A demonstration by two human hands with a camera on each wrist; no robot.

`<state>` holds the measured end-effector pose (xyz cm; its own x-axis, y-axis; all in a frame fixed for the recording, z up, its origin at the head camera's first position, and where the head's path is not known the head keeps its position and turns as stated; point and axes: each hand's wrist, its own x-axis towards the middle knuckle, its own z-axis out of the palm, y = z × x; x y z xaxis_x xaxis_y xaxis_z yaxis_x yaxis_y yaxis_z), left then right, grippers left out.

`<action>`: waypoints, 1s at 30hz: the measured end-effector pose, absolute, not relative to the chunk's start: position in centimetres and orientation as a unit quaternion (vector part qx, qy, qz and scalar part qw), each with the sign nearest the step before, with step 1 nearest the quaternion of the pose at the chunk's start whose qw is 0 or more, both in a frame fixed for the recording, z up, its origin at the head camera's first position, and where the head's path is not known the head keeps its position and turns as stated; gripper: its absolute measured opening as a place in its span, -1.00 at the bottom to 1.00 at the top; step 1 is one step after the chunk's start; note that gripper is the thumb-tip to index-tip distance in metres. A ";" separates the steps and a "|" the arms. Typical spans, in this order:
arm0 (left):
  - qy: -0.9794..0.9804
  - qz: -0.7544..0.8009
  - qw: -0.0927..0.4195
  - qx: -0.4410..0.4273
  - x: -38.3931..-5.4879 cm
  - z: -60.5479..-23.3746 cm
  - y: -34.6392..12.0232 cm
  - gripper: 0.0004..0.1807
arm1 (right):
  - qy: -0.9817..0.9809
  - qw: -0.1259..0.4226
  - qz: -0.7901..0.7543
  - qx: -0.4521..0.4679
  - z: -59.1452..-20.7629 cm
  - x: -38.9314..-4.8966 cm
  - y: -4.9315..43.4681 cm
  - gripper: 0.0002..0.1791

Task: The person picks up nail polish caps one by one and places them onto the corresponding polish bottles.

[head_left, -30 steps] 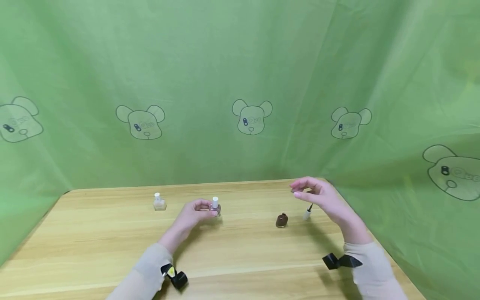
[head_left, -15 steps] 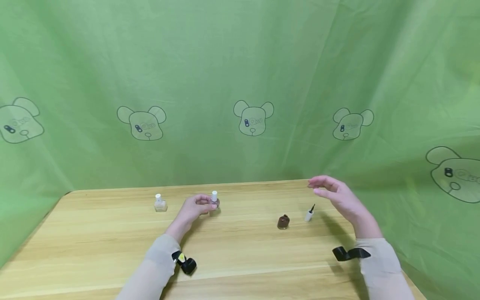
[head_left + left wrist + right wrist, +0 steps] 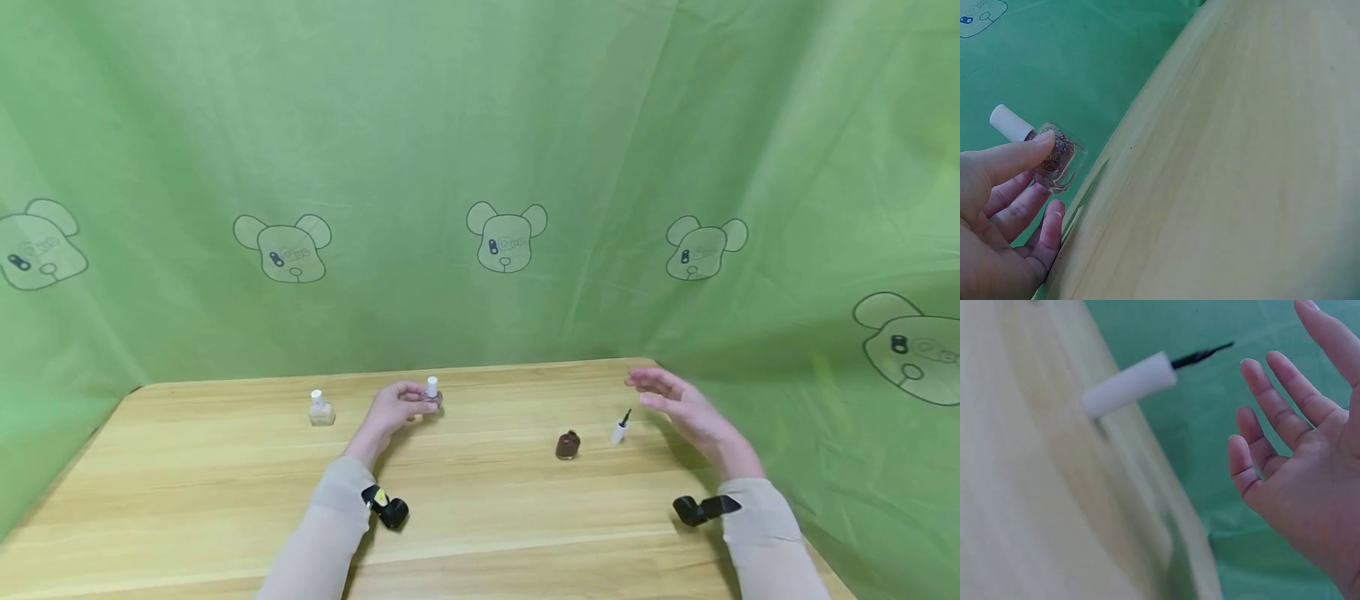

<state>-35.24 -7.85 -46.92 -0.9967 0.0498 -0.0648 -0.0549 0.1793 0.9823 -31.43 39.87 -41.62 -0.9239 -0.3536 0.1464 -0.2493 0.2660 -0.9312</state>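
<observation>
Since the first of the earlier frames, our left hand [image 3: 393,408] has carried the glitter bottle [image 3: 433,399] a little toward the far edge of the table [image 3: 480,500], while our right hand [image 3: 686,412] has shifted farther right; the other things appear to stay where they were. What matters most in space is that the glitter bottle sits right at our left fingertips, on the right side of that hand, its long axis roughly upright with the white cap [image 3: 1011,123] on top. Our left hand is plainly the nearer one; our right is well apart from it, toward the right end.

Our left thumb [image 3: 1022,156] presses the front of the glass and fingers close in behind, so the bottle is pinched between them; whether its base touches the wood, we cannot tell. Our right hand holds nothing: its fingers are apart and loosely bent, in the air just to the right of the brush cap [image 3: 618,432]. That cap seems to stand on its end, brush up. Left of it and slightly nearer to us stands the uncapped brown bottle [image 3: 567,446], and the pale bottle [image 3: 322,413] stands left of our left hand.
</observation>
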 end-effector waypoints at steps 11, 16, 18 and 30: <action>0.775 0.631 0.044 0.003 -35.4 -47.1 -7.2 -0.63 | 0.734 0.100 -0.638 -0.211 -44.1 -31.8 41.3 -0.41; 0.781 0.623 0.041 -0.002 -35.3 -47.1 -7.3 -0.64 | 0.728 0.119 -0.645 -0.198 -44.7 -31.6 41.3 -0.40; 0.783 0.620 0.037 -0.001 -35.3 -47.1 -7.3 -0.64 | 0.728 0.128 -0.648 -0.183 -45.0 -31.6 41.3 -0.39; 0.784 0.620 0.029 0.015 -34.8 -46.9 -7.4 -0.57 | 0.772 0.149 -0.594 -0.171 -46.2 -32.1 40.9 -0.43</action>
